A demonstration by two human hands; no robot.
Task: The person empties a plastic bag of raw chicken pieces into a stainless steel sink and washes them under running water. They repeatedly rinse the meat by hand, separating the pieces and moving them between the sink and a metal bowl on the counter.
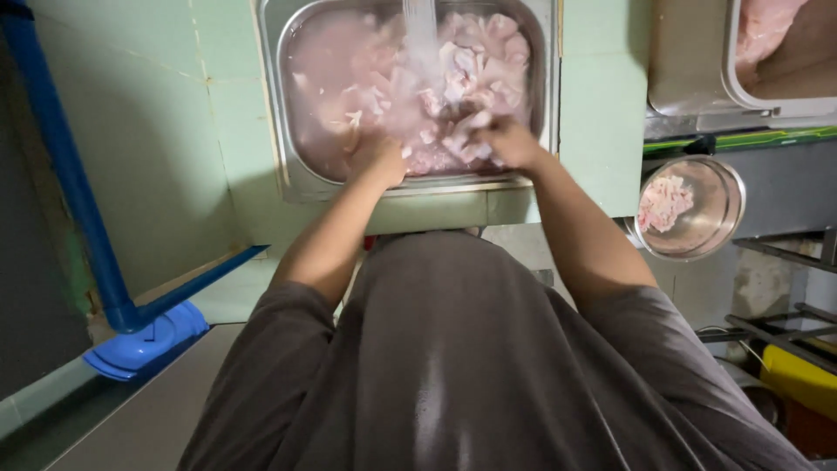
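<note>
both hands in a steel sink (pixel 288 166) full of pale pink raw meat chunks (pixel 471 70), left hand (pixel 377 159) dipped in cloudy water, grip hidden, right hand (pixel 510 141) closed on some chunks, round steel bowl (pixel 728 187) of meat off right

Pale pink raw meat pieces (pixel 471 78) sit in cloudy pinkish water inside a silver steel pan (pixel 279 166). The tiled counter (pixel 602 113) is light green. At lower left, a pipe (pixel 61 166) is bright blue. The person's shirt (pixel 453 366) is plain dark grey. At right, a round silver bowl (pixel 724 187) holds pink scraps.

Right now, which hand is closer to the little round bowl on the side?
The right hand. It is in the tray of meat, on the side toward the bowl. The left hand is in the tray too, farther from it.
</note>
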